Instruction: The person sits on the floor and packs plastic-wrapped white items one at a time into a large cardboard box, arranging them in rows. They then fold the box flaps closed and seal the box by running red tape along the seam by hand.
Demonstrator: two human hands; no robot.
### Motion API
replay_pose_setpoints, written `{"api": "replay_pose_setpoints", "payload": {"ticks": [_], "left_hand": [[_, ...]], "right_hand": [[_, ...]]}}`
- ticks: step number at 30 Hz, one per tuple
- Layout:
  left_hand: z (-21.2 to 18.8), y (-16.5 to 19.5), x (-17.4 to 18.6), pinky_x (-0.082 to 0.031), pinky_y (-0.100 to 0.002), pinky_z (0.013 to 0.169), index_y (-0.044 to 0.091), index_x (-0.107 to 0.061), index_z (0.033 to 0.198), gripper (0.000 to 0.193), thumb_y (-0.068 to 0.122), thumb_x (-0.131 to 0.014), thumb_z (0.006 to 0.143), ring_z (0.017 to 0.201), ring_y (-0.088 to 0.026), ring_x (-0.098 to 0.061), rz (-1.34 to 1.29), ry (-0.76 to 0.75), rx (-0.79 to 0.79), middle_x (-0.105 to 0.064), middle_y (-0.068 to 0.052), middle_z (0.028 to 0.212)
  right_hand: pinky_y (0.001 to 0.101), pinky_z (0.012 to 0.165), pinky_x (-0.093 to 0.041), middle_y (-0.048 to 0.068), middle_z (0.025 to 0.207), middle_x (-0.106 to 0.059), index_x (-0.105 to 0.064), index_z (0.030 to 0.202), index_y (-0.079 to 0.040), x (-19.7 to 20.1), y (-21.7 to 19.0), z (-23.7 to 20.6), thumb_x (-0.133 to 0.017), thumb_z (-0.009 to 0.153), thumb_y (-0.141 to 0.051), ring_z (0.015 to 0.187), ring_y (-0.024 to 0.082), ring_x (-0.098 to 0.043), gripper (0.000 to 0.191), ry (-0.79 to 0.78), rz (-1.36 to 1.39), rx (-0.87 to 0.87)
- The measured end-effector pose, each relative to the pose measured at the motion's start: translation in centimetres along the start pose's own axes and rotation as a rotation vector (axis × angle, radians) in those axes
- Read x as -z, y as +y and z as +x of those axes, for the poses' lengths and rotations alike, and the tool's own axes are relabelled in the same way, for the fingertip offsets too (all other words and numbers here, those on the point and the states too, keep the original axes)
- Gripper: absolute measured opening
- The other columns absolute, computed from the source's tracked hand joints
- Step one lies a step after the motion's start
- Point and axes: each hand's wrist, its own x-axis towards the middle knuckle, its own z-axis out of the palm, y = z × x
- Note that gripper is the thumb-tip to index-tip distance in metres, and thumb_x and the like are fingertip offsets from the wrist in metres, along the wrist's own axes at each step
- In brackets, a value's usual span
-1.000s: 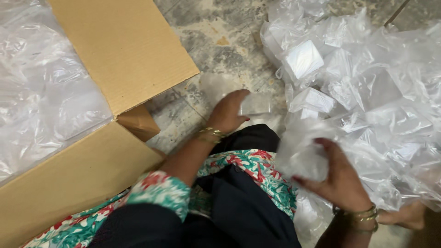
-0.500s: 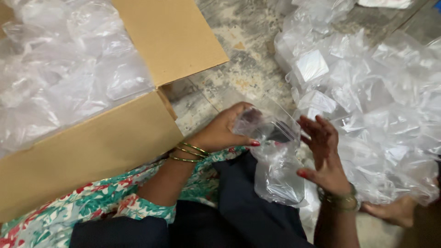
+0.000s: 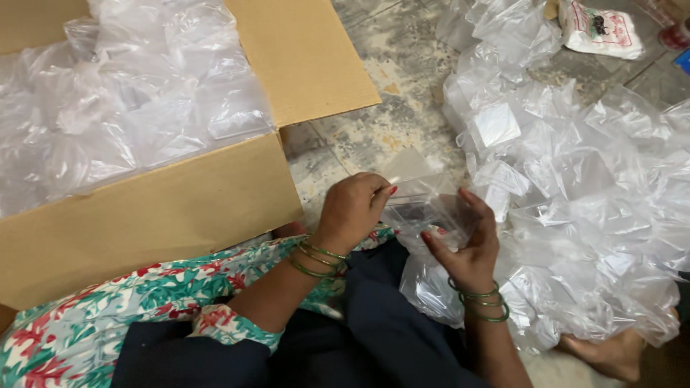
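Note:
My left hand (image 3: 353, 210) and my right hand (image 3: 466, 244) both grip a clear plastic bag (image 3: 424, 208) with a small clear box inside, held above my lap. The left fingers pinch its left edge; the right fingers curl around its right side. The bag's lower part (image 3: 431, 287) hangs down over my dark trousers. Green bangles circle both wrists.
An open cardboard box (image 3: 180, 208) filled with bagged clear boxes (image 3: 136, 108) stands at the left. A big heap of loose clear bags and boxes (image 3: 575, 187) covers the stone floor at the right. A white printed packet (image 3: 602, 29) lies far right. A bare foot (image 3: 611, 356) shows bottom right.
The view has swung left and down, showing more of the cardboard box. My hands came together on the clear bag and hold it closer, the left hand having drawn back from the floor.

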Motion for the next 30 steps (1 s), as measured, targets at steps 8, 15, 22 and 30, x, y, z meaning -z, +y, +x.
{"api": "replay_pose_setpoints", "payload": {"ticks": [8, 15, 22, 30], "left_hand": [[0.4, 4.0, 1.3, -0.05, -0.046, 0.08, 0.004, -0.06, 0.097, 0.008, 0.012, -0.062, 0.099, 0.093, -0.036, -0.062, -0.026, 0.111, -0.139, -0.063, -0.013, 0.094], [-0.2, 3.8, 1.3, -0.046, -0.047, 0.085, 0.005, -0.059, 0.091, 0.013, 0.015, -0.063, 0.098, 0.094, -0.035, -0.058, 0.105, 0.0, -0.272, -0.06, -0.013, 0.091], [-3.4, 6.7, -1.9, -0.047, -0.043, 0.089, 0.006, -0.06, 0.099, 0.011, 0.016, -0.06, 0.095, 0.099, -0.029, -0.06, -0.067, -0.218, -0.496, -0.06, -0.009, 0.097], [-0.6, 9.0, 1.3, -0.043, -0.048, 0.106, 0.003, -0.053, 0.133, 0.066, 0.045, -0.074, 0.086, 0.133, -0.033, -0.053, 0.005, -0.137, -0.613, -0.056, -0.017, 0.139]], "right_hand": [[0.036, 0.099, -0.055, 0.016, 0.131, -0.063, -0.057, 0.132, -0.002, -1.2, -2.6, 1.5, -0.087, 0.076, -0.007, 0.12, 0.028, -0.066, 0.064, -0.096, -0.387, 0.215], [0.0341, 0.097, -0.057, 0.015, 0.134, -0.062, -0.055, 0.135, -0.004, -2.4, -2.2, 1.4, -0.086, 0.076, -0.007, 0.118, 0.026, -0.066, 0.067, -0.081, -0.416, 0.12], [0.0419, 0.118, -0.042, 0.018, 0.149, -0.047, -0.032, 0.154, 0.0, -2.9, -0.2, 1.6, -0.087, 0.073, -0.008, 0.139, 0.028, -0.049, 0.098, 0.022, -0.219, 0.051], [0.0353, 0.099, -0.054, 0.007, 0.126, -0.06, -0.059, 0.136, -0.006, 1.8, 1.3, 0.2, -0.08, 0.084, -0.022, 0.114, 0.02, -0.061, 0.058, 0.032, -0.156, -0.151]]}}
